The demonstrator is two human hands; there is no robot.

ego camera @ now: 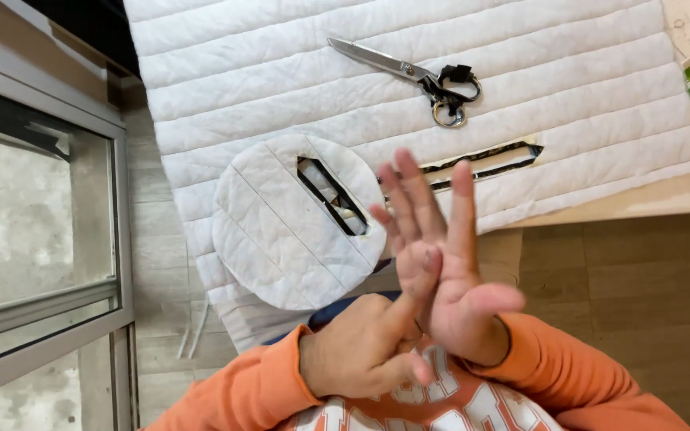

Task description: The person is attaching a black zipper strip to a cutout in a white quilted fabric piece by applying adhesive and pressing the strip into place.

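I am seeing neither grip grasping anything: my right hand (449, 271) is spreading flat, fingers released and pointing up, while my left hand (361, 351) is curling loosely, its forefinger pressing into the right palm. Both hands are hovering in front of my orange sleeves (569, 367), just off the bench (680, 199) edge. Nearest them, the round quilted white piece (273, 239) with a dark-edged slot is lying on the big quilted white sheet (281, 64), overhanging the edge. A second dark-edged slot (481, 164) is showing behind my fingertips. The scissors (417, 76) are lying farther up the sheet, well apart from both hands.
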